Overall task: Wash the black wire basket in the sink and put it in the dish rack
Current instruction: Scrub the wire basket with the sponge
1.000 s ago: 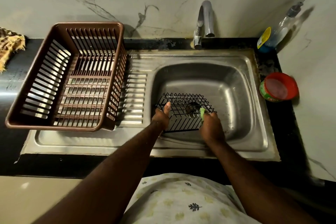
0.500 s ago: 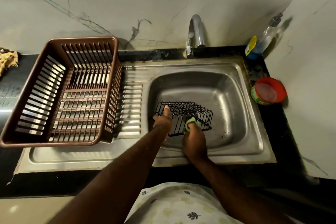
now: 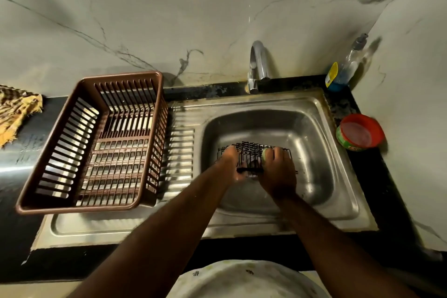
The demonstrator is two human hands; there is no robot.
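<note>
In the sink (image 3: pixel 314 128), both hands grip the black wire basket (image 3: pixel 251 152).

Black wire-mesh basket (image 3: pixel 254 152) against dull silver steel sink (image 3: pixel 314 133); green scrub pad (image 3: pixel 264 154) beside it. Brown slatted plastic dish rack (image 3: pixel 96 143) on black stone worktop (image 3: pixel 21 143), near a yellow-and-brown checked cloth (image 3: pixel 17 111). Red-lidded green tub (image 3: pixel 359 133), clear bottle with blue liquid and yellow label (image 3: pixel 343 72), grey-veined pale marble wall (image 3: pixel 193 19).
</note>
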